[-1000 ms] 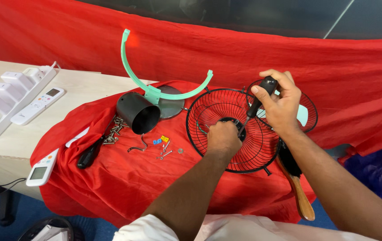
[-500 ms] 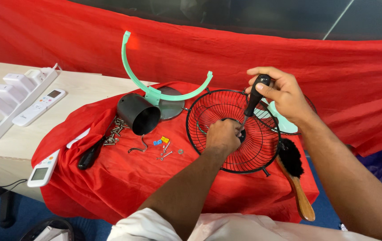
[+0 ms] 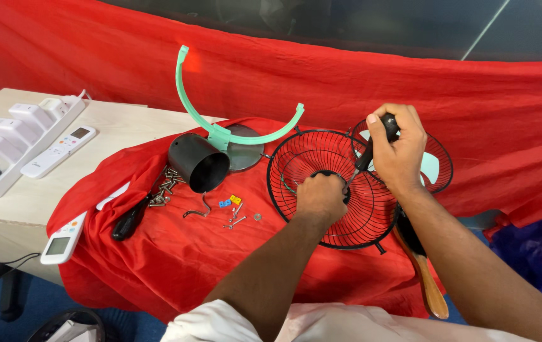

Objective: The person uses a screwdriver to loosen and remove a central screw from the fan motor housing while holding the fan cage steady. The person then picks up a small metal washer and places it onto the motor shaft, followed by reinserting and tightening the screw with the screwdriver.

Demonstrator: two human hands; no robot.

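The right hand (image 3: 399, 152) has swung back in over the grille since a moment ago, tipping the black-handled screwdriver (image 3: 372, 147) steeper; its fingers are clamped round the handle at right of centre; the tip runs down to the hub, though the exact contact is hidden. The left hand (image 3: 321, 197) is closed on the middle of the round black wire fan grille (image 3: 296, 166), pinning it on the red cloth (image 3: 157, 253), just right of centre.

By the look of it the fan is well apart, work on the hub not finished; a second black wire grille with pale green blades (image 3: 432, 166) lies behind the right hand; the mint-green curved bracket on its round grey base (image 3: 233, 136) stands at upper centre. Loose screws (image 3: 160, 187) and small blue and yellow bits (image 3: 228, 202) are scattered centre-left, none in a container.

The open black cylindrical housing (image 3: 198, 163) lies on its side, mouth toward the camera; it looks empty, though the depths are dark. A wooden-handled brush (image 3: 426, 278) sits lower right; white remote controls (image 3: 62, 151) rest on the pale table (image 3: 24, 202) at left.
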